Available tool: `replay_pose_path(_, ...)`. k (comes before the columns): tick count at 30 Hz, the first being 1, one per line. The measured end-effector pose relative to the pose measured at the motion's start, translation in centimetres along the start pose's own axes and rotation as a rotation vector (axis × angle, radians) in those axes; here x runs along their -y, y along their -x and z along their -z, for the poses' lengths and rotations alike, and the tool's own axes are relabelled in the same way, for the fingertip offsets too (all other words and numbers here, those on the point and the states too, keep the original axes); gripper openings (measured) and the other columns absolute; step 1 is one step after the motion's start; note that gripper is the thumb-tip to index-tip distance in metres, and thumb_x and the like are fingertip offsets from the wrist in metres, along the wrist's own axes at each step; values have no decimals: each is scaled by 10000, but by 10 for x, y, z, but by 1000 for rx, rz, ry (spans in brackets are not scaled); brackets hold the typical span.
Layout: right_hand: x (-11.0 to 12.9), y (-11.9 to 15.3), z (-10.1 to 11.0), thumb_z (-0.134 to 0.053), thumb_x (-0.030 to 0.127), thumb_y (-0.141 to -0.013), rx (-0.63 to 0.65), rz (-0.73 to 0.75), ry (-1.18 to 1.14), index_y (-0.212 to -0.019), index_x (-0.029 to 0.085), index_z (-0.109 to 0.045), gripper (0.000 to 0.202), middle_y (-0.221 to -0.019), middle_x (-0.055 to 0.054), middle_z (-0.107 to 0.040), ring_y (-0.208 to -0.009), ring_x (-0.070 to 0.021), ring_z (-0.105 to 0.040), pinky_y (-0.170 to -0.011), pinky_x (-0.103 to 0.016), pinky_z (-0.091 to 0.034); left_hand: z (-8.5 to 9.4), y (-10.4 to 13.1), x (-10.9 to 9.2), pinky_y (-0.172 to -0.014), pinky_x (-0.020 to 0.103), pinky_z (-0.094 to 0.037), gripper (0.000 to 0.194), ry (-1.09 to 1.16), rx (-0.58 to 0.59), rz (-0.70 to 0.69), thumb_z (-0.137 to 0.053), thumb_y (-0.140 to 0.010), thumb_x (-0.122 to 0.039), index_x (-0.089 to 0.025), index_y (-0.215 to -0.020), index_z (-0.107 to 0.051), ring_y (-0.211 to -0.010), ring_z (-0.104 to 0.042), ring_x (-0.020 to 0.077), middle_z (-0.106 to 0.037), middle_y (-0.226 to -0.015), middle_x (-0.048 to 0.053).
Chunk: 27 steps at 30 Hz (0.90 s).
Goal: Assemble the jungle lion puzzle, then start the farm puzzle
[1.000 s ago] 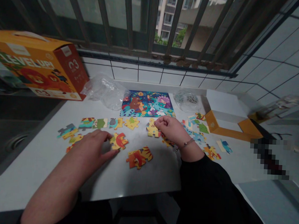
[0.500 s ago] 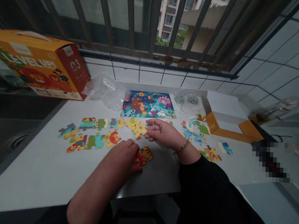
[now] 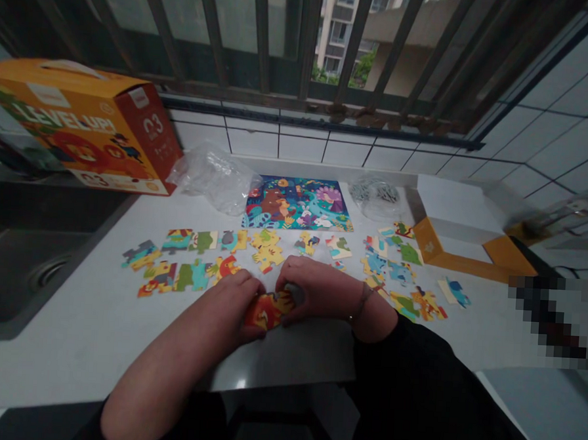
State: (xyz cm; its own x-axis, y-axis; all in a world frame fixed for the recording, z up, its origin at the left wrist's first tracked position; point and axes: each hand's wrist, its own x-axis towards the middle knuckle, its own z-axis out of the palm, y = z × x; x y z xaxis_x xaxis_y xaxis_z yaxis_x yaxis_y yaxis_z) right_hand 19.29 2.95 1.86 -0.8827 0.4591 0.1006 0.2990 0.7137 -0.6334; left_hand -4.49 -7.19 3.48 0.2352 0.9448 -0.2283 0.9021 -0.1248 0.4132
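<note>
Puzzle section (image 3: 265,312) lies toward the front of the counter (image 3: 306,358); left hand (image 3: 235,301) and right hand (image 3: 315,288) pinch opposite sides, likely steadying it; exact contact partly hidden.

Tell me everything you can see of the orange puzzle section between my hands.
The puzzle section is mostly orange-red, with yellow and dark markings toward its right, and looks like printed card. It is face up near the front of the white counter, the left hand holding its left end and the right hand its right. The hands hide both ends, so its full outline isn't visible.
</note>
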Motion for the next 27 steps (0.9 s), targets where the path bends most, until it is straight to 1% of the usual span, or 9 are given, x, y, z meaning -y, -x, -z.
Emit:
replay_pose_path(5,1,5,11,-927,242,-837,4,-171,-85,-1008,234,-726,264,-935,22,-731,-809,-146,-628,-767,-269,-462,8,1,0,-1011,456,-542,413,-9,14,22,-924,-714,-258,-219,-1070,-718,-1160,-685,342,-711,-1236,112)
replay_pose_path(8,-2,8,16,-802,258,-953,-152,-308,-175,-1014,220,-703,122,-821,40,-696,-698,-119,-594,-684,-248,-432,7,2,5,-1001,445,-533,427,5,6,-5,-921,-726,-246,-232,-1094,-706,-1156,-672,324,-705,-1240,96)
replay_pose_path(11,-8,8,18,-755,294,-980,-334,-421,-294,-1038,215,-693,116,-815,24,-696,-698,-131,-620,-648,-245,-450,4,4,9,-1000,427,-532,494,33,-7,-57,-897,-726,-184,-256,-1176,-707,-1155,-668,303,-712,-1231,73)
replay_pose_path(14,-14,6,17,-756,315,-974,-396,-477,-399,-1035,216,-686,136,-846,6,-717,-699,-138,-647,-622,-244,-472,3,8,9,-1049,420,-542,485,70,16,-165,-837,-804,-178,-294,-1263,-731,-1207,-671,289,-719,-1290,68)
replay_pose_path(16,-16,5,16,-754,330,-978,-413,-493,-440,-1029,218,-679,144,-858,-2,-726,-707,-141,-673,-616,-242,-484,5,8,8,-1105,428,-543,488,52,-17,-208,-785,-889,-219,-312,-1364,-720,-1269,-667,289,-707,-1383,82)
replay_pose_path(19,-16,3,14,-737,323,-990,-415,-504,-490,-1031,219,-664,134,-844,1,-724,-710,-143,-699,-623,-242,-500,9,6,10,-1129,522,-549,493,-140,-223,-21,-757,-973,-383,-218,-1433,-690,-1288,-664,371,-694,-1413,172)
replay_pose_path(22,-12,1,11,-736,312,-988,-404,-500,-485,-1024,218,-662,125,-825,13,-708,-699,-134,-688,-623,-238,-492,13,1,17,-1089,592,-555,534,-365,-397,240,-667,-1035,-563,-92,-1277,-732,-1213,-671,449,-703,-1273,257)
replay_pose_path(25,-8,-1,8,-748,287,-970,-378,-500,-451,-1016,214,-667,118,-826,18,-703,-693,-125,-662,-632,-239,-486,12,-4,26,-1081,574,-561,543,-428,-387,323,-590,-1066,-599,-91,-1157,-757,-1172,-680,444,-700,-1194,249)
replay_pose_path(27,-5,-3,8,-750,270,-962,-358,-502,-466,-1005,213,-661,114,-816,26,-691,-676,-117,-634,-638,-242,-485,10,-7,32,-1094,561,-558,511,-387,-338,308,-605,-1056,-576,-108,-1190,-761,-1182,-683,429,-698,-1210,227)
